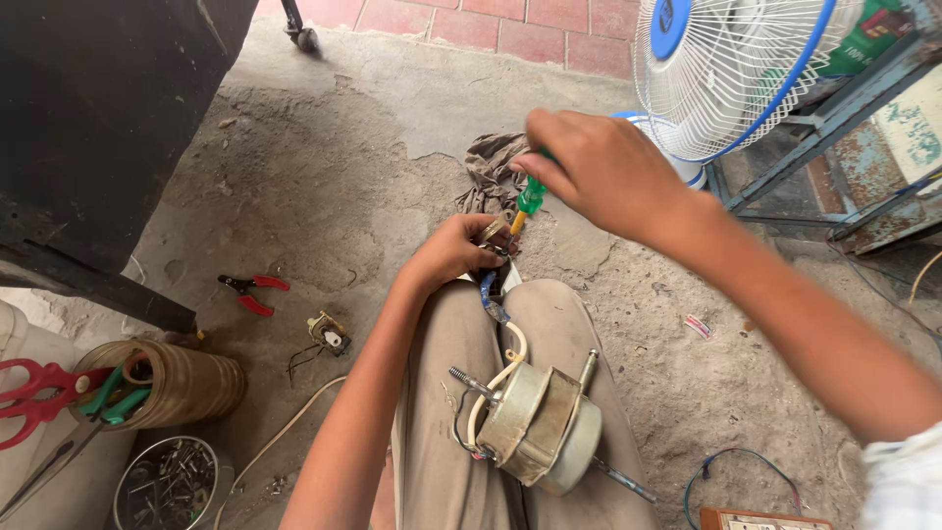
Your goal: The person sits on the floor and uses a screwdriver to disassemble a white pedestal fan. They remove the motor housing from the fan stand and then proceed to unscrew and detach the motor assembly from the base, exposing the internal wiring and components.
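Observation:
My right hand (599, 167) grips a green-handled screwdriver (530, 194), its tip pointing down at a small metal part (494, 231) pinched in my left hand (456, 250). Both hands are above my knees. A fan motor (535, 427) with a threaded shaft rests on my lap, and its white and blue wires (498, 324) run up to the part in my left hand. The part itself is mostly hidden by my fingers.
Red-handled pliers (253, 291) and a small switch part (329, 332) lie on the concrete floor at left. A round holder with scissors and tools (167, 378) and a tin of screws (167, 486) stand at lower left. A white table fan (731, 69) stands at upper right. A rag (491, 167) lies behind my hands.

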